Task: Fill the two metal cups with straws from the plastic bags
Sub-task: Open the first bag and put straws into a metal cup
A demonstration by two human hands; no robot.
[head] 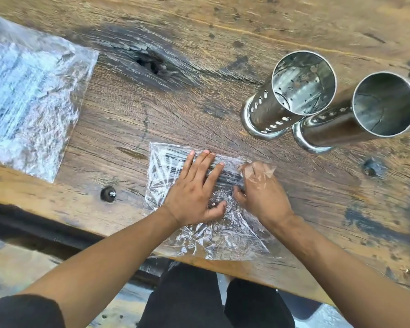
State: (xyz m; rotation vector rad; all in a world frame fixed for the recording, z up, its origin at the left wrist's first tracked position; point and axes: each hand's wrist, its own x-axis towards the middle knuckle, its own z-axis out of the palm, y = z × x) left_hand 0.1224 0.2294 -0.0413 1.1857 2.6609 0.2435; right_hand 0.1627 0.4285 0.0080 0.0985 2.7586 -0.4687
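Under both hands [194,192], straw bag [166,171].

A café or bar-style serving area, judged from rustic furniture and catering supplies.

A thick, weathered wooden counter [199,102] is seen, with heavy grain, a dark knot hole [149,63] and a metal bolt head [108,194] set into the plank. Two perforated stainless-steel cups [291,95] of the kind used for cutlery or straws are stood side by side on it. Clear plastic bags [31,95] of bulk-packed straws are laid on the wood, one at the left and one near the front edge. A worn, mottled concrete-like floor [14,263] is seen below the counter's edge. The exact type of venue cannot be told.
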